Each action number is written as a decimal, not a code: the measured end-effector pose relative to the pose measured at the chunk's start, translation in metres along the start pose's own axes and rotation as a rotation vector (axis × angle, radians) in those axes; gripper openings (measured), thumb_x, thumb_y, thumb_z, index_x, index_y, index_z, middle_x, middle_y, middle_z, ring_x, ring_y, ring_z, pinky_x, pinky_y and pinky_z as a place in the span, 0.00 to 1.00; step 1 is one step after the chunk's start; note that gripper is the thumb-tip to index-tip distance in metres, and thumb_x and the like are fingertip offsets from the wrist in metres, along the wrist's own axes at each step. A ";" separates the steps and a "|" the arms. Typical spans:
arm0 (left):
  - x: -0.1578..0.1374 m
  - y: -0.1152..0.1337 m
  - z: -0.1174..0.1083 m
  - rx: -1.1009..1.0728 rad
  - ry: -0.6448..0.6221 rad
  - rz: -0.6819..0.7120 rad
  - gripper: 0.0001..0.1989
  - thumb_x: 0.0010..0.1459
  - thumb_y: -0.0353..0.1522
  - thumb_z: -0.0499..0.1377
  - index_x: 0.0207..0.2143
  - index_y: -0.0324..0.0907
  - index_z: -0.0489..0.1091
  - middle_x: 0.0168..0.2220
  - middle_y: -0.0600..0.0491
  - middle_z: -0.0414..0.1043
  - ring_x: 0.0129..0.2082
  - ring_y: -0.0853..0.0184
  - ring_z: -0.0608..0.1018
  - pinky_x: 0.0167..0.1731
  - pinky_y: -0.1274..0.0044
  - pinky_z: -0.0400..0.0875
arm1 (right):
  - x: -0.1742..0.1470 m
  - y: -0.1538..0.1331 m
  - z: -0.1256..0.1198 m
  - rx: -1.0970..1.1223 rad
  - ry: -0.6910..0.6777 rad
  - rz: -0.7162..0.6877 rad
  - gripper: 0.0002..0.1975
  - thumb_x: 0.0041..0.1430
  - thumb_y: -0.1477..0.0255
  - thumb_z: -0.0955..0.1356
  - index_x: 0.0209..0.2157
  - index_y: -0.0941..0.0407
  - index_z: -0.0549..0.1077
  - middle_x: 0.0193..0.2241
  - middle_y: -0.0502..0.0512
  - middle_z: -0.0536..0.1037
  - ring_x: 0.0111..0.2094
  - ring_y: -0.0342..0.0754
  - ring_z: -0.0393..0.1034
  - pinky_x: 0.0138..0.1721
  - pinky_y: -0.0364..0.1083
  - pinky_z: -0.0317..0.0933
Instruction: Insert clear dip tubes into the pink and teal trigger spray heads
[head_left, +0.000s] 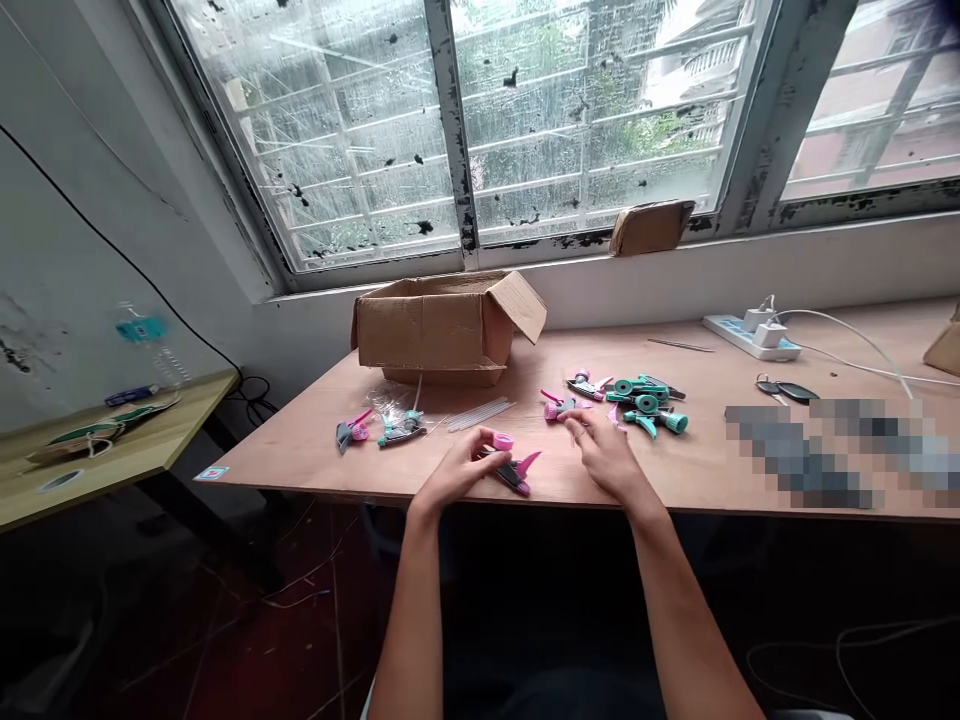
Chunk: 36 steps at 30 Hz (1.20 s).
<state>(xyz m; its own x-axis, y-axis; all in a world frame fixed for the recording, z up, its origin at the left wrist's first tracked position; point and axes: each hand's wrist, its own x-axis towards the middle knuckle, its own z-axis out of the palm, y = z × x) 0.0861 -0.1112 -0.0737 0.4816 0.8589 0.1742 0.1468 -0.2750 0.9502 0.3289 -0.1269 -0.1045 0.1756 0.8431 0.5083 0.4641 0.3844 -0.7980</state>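
My left hand is closed on a pink and dark grey trigger spray head, held low over the table's front edge with its pink trigger pointing right. My right hand reaches to a second pink and grey spray head, its fingertips pinched at that piece. Just behind lies another pink spray head. Several green and black spray heads are bunched beyond my right hand. Off to the left rest a pink and grey spray head and a green one.
Clear thin tubes and a crumpled plastic bag lie before an open cardboard box. A power strip with plugged chargers, keys and a blurred-out patch occupy the right side.
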 end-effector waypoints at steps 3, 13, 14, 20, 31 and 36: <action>0.015 -0.002 0.036 -0.078 -0.131 0.010 0.18 0.55 0.40 0.69 0.41 0.39 0.71 0.44 0.46 0.76 0.44 0.63 0.79 0.46 0.73 0.72 | 0.003 -0.013 -0.011 0.255 0.138 0.020 0.18 0.65 0.55 0.66 0.42 0.55 0.76 0.33 0.56 0.78 0.31 0.50 0.71 0.32 0.48 0.66; 0.041 -0.012 0.087 0.019 0.050 0.167 0.19 0.60 0.41 0.64 0.49 0.40 0.74 0.43 0.47 0.78 0.42 0.60 0.79 0.42 0.73 0.71 | -0.001 -0.030 -0.032 0.290 0.224 -0.075 0.14 0.62 0.58 0.71 0.39 0.55 0.78 0.40 0.59 0.82 0.36 0.51 0.75 0.34 0.47 0.67; 0.040 -0.013 0.086 0.049 0.064 0.173 0.17 0.60 0.42 0.64 0.46 0.39 0.76 0.42 0.47 0.79 0.41 0.60 0.79 0.42 0.74 0.71 | -0.001 -0.029 -0.032 0.268 0.197 -0.094 0.14 0.63 0.58 0.71 0.39 0.55 0.78 0.41 0.59 0.82 0.37 0.52 0.76 0.35 0.48 0.68; 0.037 -0.012 0.085 0.058 0.050 0.186 0.16 0.61 0.40 0.63 0.45 0.39 0.77 0.41 0.48 0.81 0.41 0.60 0.80 0.43 0.75 0.72 | 0.000 -0.030 -0.021 0.191 0.074 -0.161 0.15 0.64 0.60 0.70 0.46 0.54 0.76 0.36 0.56 0.83 0.37 0.53 0.78 0.40 0.50 0.71; 0.037 -0.017 0.088 0.039 0.067 0.209 0.16 0.63 0.38 0.62 0.50 0.41 0.77 0.45 0.48 0.81 0.46 0.59 0.81 0.48 0.75 0.73 | 0.002 -0.024 -0.013 0.202 0.061 -0.205 0.13 0.66 0.61 0.69 0.46 0.53 0.76 0.37 0.56 0.83 0.37 0.52 0.79 0.40 0.51 0.72; 0.037 -0.015 0.086 0.031 0.052 0.216 0.17 0.63 0.38 0.62 0.51 0.41 0.77 0.47 0.48 0.81 0.49 0.58 0.81 0.51 0.73 0.73 | 0.001 -0.023 -0.014 0.212 0.048 -0.191 0.14 0.65 0.61 0.69 0.47 0.54 0.76 0.37 0.56 0.82 0.35 0.52 0.78 0.37 0.50 0.72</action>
<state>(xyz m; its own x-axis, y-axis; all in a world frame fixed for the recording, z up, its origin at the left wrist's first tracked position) 0.1762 -0.1127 -0.1043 0.4598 0.7996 0.3863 0.0717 -0.4670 0.8813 0.3307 -0.1403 -0.0810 0.1458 0.7308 0.6668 0.3017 0.6091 -0.7335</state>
